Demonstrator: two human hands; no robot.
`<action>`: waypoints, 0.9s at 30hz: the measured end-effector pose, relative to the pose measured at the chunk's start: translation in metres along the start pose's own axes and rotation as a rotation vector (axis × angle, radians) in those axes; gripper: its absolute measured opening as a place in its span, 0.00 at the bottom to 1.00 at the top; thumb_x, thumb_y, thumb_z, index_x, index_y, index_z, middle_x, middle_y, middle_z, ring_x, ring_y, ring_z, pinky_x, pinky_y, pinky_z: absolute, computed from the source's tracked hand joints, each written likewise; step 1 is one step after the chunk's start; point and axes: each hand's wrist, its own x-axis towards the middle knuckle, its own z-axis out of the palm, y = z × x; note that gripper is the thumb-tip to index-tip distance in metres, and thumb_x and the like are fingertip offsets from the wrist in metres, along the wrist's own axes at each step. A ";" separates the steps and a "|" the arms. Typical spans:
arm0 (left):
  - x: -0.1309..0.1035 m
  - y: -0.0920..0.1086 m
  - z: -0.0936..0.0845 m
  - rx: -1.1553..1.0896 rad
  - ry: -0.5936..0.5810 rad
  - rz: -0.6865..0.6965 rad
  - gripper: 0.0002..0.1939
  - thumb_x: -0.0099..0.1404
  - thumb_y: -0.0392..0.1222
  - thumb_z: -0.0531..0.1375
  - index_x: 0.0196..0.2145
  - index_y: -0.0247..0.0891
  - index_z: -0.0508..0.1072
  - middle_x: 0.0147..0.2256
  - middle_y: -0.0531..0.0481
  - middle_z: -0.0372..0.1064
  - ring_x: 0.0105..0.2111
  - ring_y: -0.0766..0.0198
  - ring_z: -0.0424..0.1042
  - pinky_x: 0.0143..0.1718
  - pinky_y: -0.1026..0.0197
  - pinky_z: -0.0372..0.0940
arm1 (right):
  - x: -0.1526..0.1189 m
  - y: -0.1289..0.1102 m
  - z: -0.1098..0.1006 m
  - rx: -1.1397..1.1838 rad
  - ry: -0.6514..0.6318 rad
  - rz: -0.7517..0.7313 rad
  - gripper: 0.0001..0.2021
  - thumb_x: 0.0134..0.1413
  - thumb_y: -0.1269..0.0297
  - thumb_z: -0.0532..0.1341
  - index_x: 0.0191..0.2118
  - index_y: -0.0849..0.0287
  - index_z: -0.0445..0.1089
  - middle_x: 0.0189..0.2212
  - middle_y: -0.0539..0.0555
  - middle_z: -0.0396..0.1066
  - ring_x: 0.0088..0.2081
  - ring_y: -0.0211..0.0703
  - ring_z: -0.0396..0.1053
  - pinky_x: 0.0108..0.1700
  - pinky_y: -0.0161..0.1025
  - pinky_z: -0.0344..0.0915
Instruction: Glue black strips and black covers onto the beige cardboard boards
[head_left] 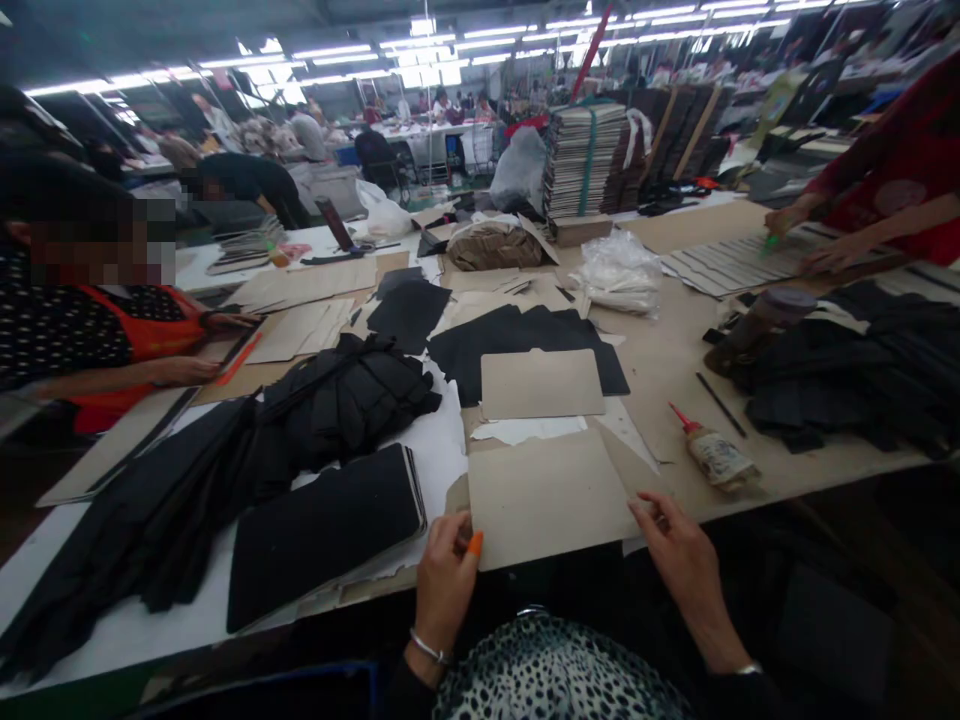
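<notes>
A beige rectangular board [551,495] lies at the table's front edge between my hands. At its left edge is my left hand [448,570], fingers curled, with an orange cover on one fingertip; what the fingers hold, if anything, is hidden. My right hand [679,555] is beside the board's right edge, thumb and fingers curled near the corner; whether they grip it is unclear. Beyond the board lies a smaller beige card [541,384] on black sheets [469,350]. A stack of black covered boards [322,535] is left of my left hand.
Black fabric strips [345,395] are heaped at left. A glue bottle [720,458] with a red nozzle and a dark stick [721,404] lie at right, near a dark jar [761,325] and more black strips [862,360]. People work at both sides of the table [652,395].
</notes>
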 end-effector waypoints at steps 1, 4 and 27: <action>-0.001 0.000 0.001 -0.006 0.013 0.029 0.13 0.63 0.43 0.59 0.44 0.41 0.78 0.36 0.47 0.72 0.32 0.57 0.73 0.38 0.53 0.71 | 0.001 -0.003 -0.001 0.012 0.007 -0.010 0.25 0.62 0.38 0.56 0.46 0.55 0.75 0.34 0.53 0.73 0.32 0.46 0.70 0.39 0.41 0.66; -0.005 -0.002 0.002 -0.041 0.036 0.090 0.12 0.66 0.47 0.59 0.42 0.42 0.79 0.38 0.46 0.74 0.35 0.56 0.74 0.40 0.53 0.72 | 0.006 -0.010 -0.009 0.040 0.084 -0.041 0.23 0.64 0.41 0.56 0.45 0.56 0.75 0.33 0.53 0.72 0.32 0.45 0.70 0.38 0.41 0.66; -0.024 -0.004 -0.004 -0.161 0.057 0.058 0.09 0.64 0.37 0.60 0.39 0.44 0.80 0.40 0.47 0.76 0.44 0.54 0.75 0.49 0.53 0.68 | 0.077 0.024 -0.049 -0.227 0.459 -0.341 0.28 0.62 0.46 0.62 0.59 0.62 0.68 0.57 0.68 0.69 0.60 0.61 0.65 0.63 0.58 0.59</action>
